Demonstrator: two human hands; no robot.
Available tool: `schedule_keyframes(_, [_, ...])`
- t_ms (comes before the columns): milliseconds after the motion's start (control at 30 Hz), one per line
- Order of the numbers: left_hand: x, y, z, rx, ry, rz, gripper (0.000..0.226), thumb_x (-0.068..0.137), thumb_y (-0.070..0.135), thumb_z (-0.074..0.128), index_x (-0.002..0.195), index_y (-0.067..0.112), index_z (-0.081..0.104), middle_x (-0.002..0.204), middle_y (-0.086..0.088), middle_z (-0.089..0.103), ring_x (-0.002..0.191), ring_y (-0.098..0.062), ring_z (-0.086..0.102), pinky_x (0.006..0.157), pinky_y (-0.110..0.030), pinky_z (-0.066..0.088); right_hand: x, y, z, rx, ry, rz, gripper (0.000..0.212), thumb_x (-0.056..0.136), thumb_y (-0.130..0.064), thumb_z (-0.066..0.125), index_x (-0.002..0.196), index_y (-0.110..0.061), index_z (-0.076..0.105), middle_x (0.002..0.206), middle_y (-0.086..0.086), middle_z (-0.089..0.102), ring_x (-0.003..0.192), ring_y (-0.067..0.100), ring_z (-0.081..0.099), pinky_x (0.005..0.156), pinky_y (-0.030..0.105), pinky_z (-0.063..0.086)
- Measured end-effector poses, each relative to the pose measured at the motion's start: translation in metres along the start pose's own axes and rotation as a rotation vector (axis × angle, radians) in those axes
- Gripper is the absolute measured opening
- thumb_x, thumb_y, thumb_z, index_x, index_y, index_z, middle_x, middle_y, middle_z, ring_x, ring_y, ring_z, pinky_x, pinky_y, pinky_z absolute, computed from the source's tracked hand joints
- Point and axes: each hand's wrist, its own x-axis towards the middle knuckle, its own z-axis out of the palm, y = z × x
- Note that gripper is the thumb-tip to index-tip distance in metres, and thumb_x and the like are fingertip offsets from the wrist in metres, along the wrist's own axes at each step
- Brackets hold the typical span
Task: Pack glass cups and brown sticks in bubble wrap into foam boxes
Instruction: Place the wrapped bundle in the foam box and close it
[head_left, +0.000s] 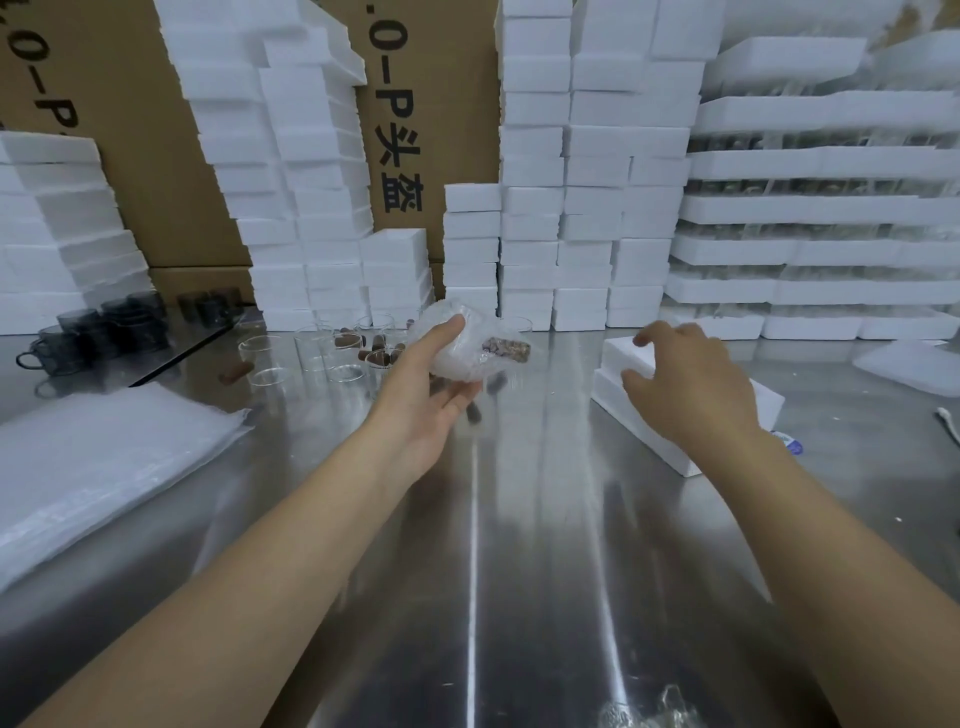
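Mostly clear bubble-wrap bundle (460, 353), brown-centred

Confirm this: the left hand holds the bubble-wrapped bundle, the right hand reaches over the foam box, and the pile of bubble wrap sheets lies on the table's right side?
One thing is wrong: the head view shows the pile of bubble wrap sheets on the left side of the table. The left hand does hold the bubble-wrapped bundle, and the right hand reaches over the foam box.

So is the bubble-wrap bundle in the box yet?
Out. The left hand holds the bundle up, apart from the box under the right hand.
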Motion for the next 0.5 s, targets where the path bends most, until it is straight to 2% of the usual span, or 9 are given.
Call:
schedule_keyframes(100, [0.002, 0.004, -0.001, -0.046, -0.022, 0.0, 0.041, 0.09, 0.021, 0.084, 0.128, 0.016, 0.068, 0.135, -0.01, 0.068, 0.123, -0.026, 0.071, 0.101, -0.035, 0.061, 0.001, 0.007, 0.002, -0.01, -0.052, 0.045, 0.041, 0.097, -0.016, 0.054, 0.138, -0.025, 0.056, 0.131, 0.006, 0.066, 0.12, 0.033, 0.056, 0.087, 0.042, 0.049])
schedule_keyframes(167, [0.002, 0.005, -0.001, -0.082, -0.031, 0.012, 0.044, 0.09, 0.02, 0.085, 0.13, 0.015, 0.067, 0.136, -0.011, 0.07, 0.121, -0.026, 0.073, 0.103, -0.036, 0.06, 0.001, 0.004, 0.0, -0.001, -0.02, 0.0, 0.041, 0.097, -0.012, 0.053, 0.135, -0.026, 0.058, 0.126, 0.003, 0.068, 0.117, 0.031, 0.058, 0.085, 0.041, 0.049])
schedule_keyframes(233, [0.002, 0.004, -0.001, -0.115, -0.014, 0.056, 0.045, 0.092, 0.023, 0.083, 0.132, 0.016, 0.065, 0.13, -0.009, 0.076, 0.115, -0.024, 0.076, 0.105, -0.036, 0.059, -0.001, -0.005, -0.004, 0.107, 0.001, -0.093, 0.037, 0.097, -0.015, 0.055, 0.132, -0.028, 0.061, 0.119, -0.003, 0.07, 0.113, 0.026, 0.059, 0.087, 0.041, 0.05])
schedule_keyframes(300, [0.004, 0.004, -0.001, -0.143, 0.012, 0.113, 0.039, 0.095, 0.026, 0.081, 0.129, 0.017, 0.066, 0.119, -0.007, 0.081, 0.109, -0.021, 0.079, 0.1, -0.033, 0.061, -0.007, -0.021, -0.009, 0.274, -0.039, -0.213, 0.036, 0.096, -0.019, 0.061, 0.129, -0.034, 0.061, 0.11, -0.011, 0.069, 0.105, 0.016, 0.06, 0.086, 0.037, 0.05])
schedule_keyframes(400, [0.006, 0.008, -0.002, -0.165, 0.04, 0.166, 0.041, 0.094, 0.028, 0.081, 0.131, 0.017, 0.064, 0.122, -0.008, 0.08, 0.11, -0.021, 0.079, 0.094, -0.031, 0.062, -0.021, -0.046, -0.016, 0.438, -0.232, -0.363, 0.034, 0.09, -0.021, 0.067, 0.115, -0.044, 0.06, 0.099, -0.018, 0.066, 0.089, 0.003, 0.061, 0.073, 0.024, 0.052])
schedule_keyframes(467, [0.008, 0.01, -0.005, -0.141, 0.041, 0.171, 0.039, 0.093, 0.03, 0.083, 0.126, 0.02, 0.066, 0.119, -0.008, 0.081, 0.108, -0.021, 0.079, 0.094, -0.031, 0.062, -0.03, -0.056, -0.013, 0.372, -0.431, -0.415, 0.031, 0.089, -0.019, 0.068, 0.107, -0.042, 0.06, 0.097, -0.018, 0.064, 0.084, 0.003, 0.062, 0.069, 0.022, 0.052])
schedule_keyframes(500, [0.009, 0.01, -0.006, -0.114, 0.035, 0.171, 0.038, 0.092, 0.031, 0.084, 0.123, 0.021, 0.067, 0.117, -0.006, 0.082, 0.106, -0.02, 0.08, 0.092, -0.03, 0.063, -0.034, -0.059, -0.01, 0.301, -0.52, -0.436, 0.029, 0.089, -0.017, 0.068, 0.106, -0.039, 0.06, 0.098, -0.017, 0.064, 0.085, 0.004, 0.062, 0.072, 0.024, 0.054])
